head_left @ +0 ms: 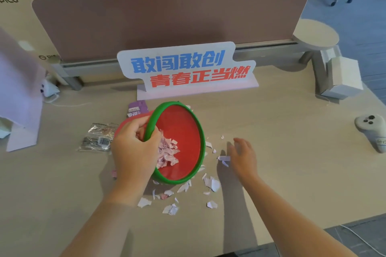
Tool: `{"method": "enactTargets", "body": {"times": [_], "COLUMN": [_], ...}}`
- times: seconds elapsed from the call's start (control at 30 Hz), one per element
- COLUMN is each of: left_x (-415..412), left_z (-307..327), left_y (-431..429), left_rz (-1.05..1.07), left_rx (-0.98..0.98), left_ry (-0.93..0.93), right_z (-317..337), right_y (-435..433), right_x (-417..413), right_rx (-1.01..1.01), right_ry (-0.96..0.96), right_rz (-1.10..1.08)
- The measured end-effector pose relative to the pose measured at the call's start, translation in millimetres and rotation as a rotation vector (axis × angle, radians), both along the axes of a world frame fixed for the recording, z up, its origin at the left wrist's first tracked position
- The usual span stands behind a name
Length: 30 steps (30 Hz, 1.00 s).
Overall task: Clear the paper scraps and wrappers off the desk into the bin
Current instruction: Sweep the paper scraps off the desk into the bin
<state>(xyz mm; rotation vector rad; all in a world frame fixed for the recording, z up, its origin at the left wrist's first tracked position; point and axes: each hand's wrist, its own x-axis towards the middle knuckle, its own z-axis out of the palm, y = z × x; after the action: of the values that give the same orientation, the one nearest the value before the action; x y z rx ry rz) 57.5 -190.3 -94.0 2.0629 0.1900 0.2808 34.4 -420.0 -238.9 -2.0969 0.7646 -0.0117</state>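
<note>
White and pinkish paper scraps (211, 183) lie scattered on the pale wooden desk (292, 173) nearest the person, just below the bin (183, 123). Above them the left hand (133, 148) grips the green rim of that red bin, tilted on its side with more scraps inside, while the right hand (243, 155) hovers with fingers loosely spread beside one scrap. Farther back lie a clear wrapper (97, 137), a purple wrapper (137, 108) and a lettered sign (188, 67).

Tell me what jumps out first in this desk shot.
The red bin with a green rim, tilted at desk centre and gripped by the left hand, with torn paper inside. Behind it stands a sign with blue and red lettering. White paper scraps litter the desk by the right hand.
</note>
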Motion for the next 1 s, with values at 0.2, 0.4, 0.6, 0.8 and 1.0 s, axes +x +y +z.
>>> {"method": "enactTargets", "body": {"times": [0.2, 0.4, 0.6, 0.8, 1.0], "left_x": [6, 5, 8, 6, 5], "left_z": [0, -1, -2, -2, -1], "left_y": [8, 19, 25, 28, 32], "left_rz": [0.109, 0.17, 0.174, 0.153, 0.158], "left_rx": [-0.01, 0.015, -0.022, -0.022, -0.002], "left_ry": [0.005, 0.008, 0.015, 0.003, -0.006], "right_z": [-26, -37, -36, -50, -55], "right_y": [15, 49, 45, 50, 61], "right_x": [38, 18, -15, -52, -44], "right_rx": [-0.072, -0.115, -0.219, -0.406, -0.556], "right_ry": [-0.025, -0.004, -0.053, -0.044, -0.176], "right_rz": [0.238, 0.614, 0.774, 0.865, 0.713]}}
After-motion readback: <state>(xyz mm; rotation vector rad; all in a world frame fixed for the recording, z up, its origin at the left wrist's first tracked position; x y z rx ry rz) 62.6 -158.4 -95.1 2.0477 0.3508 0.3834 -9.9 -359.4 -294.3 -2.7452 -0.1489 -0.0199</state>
